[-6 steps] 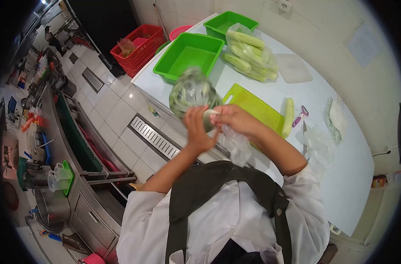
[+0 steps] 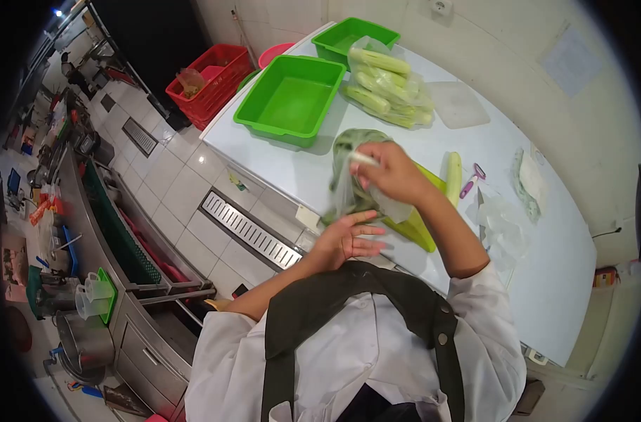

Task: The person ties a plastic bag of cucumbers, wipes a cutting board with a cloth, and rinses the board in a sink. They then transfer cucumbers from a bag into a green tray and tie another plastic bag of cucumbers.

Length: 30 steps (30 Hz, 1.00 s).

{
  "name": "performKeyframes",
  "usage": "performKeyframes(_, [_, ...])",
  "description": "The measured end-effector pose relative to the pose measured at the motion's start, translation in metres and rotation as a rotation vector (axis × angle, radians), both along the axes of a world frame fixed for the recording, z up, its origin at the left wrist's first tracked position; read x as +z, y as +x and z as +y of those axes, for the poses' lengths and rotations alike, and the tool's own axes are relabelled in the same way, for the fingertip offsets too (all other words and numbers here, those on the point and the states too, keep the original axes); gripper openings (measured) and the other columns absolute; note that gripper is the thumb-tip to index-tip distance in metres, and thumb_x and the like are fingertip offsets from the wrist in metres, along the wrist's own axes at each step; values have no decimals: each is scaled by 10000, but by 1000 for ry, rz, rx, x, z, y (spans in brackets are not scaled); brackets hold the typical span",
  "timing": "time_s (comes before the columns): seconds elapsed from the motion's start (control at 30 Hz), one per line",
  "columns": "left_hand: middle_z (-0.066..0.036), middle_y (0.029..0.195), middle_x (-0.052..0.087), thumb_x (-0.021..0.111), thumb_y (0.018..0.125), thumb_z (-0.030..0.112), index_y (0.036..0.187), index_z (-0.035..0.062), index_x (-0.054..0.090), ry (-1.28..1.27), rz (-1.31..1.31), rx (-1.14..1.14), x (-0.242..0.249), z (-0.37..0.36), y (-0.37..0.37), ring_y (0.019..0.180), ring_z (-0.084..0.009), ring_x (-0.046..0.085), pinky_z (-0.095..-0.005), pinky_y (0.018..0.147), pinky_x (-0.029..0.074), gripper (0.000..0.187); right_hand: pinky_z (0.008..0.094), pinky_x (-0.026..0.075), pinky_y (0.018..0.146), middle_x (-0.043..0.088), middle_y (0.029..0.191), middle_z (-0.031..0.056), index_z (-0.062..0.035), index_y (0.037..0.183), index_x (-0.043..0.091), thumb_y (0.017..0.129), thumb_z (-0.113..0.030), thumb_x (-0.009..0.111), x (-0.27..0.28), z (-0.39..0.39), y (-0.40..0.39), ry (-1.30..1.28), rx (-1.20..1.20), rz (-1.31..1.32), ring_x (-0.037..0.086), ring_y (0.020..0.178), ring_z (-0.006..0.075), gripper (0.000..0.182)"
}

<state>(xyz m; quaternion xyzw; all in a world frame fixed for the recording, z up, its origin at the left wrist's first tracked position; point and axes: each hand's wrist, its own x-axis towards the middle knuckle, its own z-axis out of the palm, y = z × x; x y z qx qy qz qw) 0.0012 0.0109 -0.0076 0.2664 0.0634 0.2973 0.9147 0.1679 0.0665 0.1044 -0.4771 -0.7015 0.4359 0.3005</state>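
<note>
A clear plastic bag of dark green contents point(image 2: 345, 151), smeared by motion, hangs over the front part of the white table, beside the yellow-green cutting board point(image 2: 417, 228). My right hand point(image 2: 385, 169) is closed on the gathered top of this bag. Below the bag, my left hand point(image 2: 345, 243) is open, palm up with its fingers spread, close to the bag's lower end. A peeled pale green vegetable point(image 2: 453, 179) lies along the board's right edge, with a purple and white peeler point(image 2: 472, 181) next to it.
Two green tubs point(image 2: 290, 98) stand at the table's back left. Beside them lie a bag of pale green vegetables point(image 2: 387, 84) and a translucent lid point(image 2: 460, 104). Crumpled plastic point(image 2: 503, 228) and a wrapped bundle point(image 2: 530, 184) lie at right. Red crates point(image 2: 211, 84) stand on the floor.
The green bag has swung right, from the table's left edge to over the board. My right hand has risen with its top. My left hand has come off the bag and opened lower down.
</note>
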Motion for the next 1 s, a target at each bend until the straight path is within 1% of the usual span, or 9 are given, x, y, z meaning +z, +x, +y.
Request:
performKeyframes(0.07, [-236, 1383, 278, 342, 840, 619, 1341, -62, 224, -399, -210, -250, 6, 5, 5, 1290, -360, 277, -499, 1055, 206, 854, 340, 431, 559, 581, 654, 127, 14, 813, 559, 784, -125, 560, -3, -22, -3, 220, -23, -206, 559, 586, 259, 142])
performKeyframes(0.2, [-227, 1250, 445, 376, 881, 482, 1229, -60, 384, -644, -252, -155, 16, 33, 30, 1197, -359, 405, -510, 1023, 273, 644, 496, 422, 630, 559, 692, 257, 61, 852, 522, 752, -87, 546, 0, -68, 0, 327, -26, -430, 542, 689, 444, 180])
performKeyframes(0.3, [-209, 1232, 465, 382, 879, 442, 1228, -71, 372, -868, -510, 52, 8, 59, 56, 1198, -356, 404, -510, 1010, 299, 621, 504, 424, 638, 553, 713, 270, 83, 945, 485, 742, -62, 542, -16, -90, 2, 205, -98, -380, 549, 709, 438, 256])
performKeyframes(0.43, [-212, 1284, 415, 341, 879, 403, 1259, -94, 326, -624, -576, -38, 7, 70, 70, 1252, -364, 331, -513, 1036, 257, 625, 429, 449, 628, 587, 775, 180, 61, 1044, 494, 766, -80, 568, -64, -92, 6, 430, -321, 60, 587, 697, 337, 320])
performKeyframes(0.47, [-209, 1273, 424, 325, 881, 393, 1252, -96, 331, -564, -443, -86, 20, 56, 72, 1254, -363, 327, -511, 1036, 260, 614, 313, 440, 599, 569, 817, 63, 23, 1066, 515, 801, -80, 559, -60, -90, 19, 19, -311, 302, 547, 680, 182, 288])
performKeyframes(0.57, [-223, 1249, 449, 270, 850, 341, 1211, -69, 372, -534, -187, -25, 48, 32, 65, 1228, -350, 364, -501, 940, 382, 556, 181, 357, 490, 530, 734, -11, -30, 1091, 535, 840, -99, 535, -43, -95, 29, -363, -309, 599, 437, 555, 39, 260])
performKeyframes(0.73, [-216, 1160, 516, 343, 776, 345, 1176, -54, 395, -190, -280, -142, -9, 41, 51, 1035, -338, 512, -442, 794, 444, 567, 200, 363, 521, 486, 736, -17, -13, 1029, 553, 838, -82, 547, -57, -90, 10, -176, -322, 436, 436, 590, 63, 203])
performKeyframes(0.83, [-189, 1103, 569, 454, 844, 362, 1066, 2, 472, -657, -171, -17, -1, 49, 55, 957, -289, 569, -393, 805, 453, 423, 200, 369, 517, 494, 746, -8, -16, 989, 542, 844, -79, 540, -56, -94, -4, -175, -280, 194, 447, 579, 71, 158])
performKeyframes(1.0, [7, 649, 531, 420, 913, 319, 872, 100, 482, -359, -106, 139, -10, 62, 71, 614, -126, 537, -269, 651, 443, 231, 215, 331, 461, 387, 590, -34, -81, 964, 461, 867, -162, 545, -71, -103, 14, -462, -175, 593, 354, 465, 65, 151])
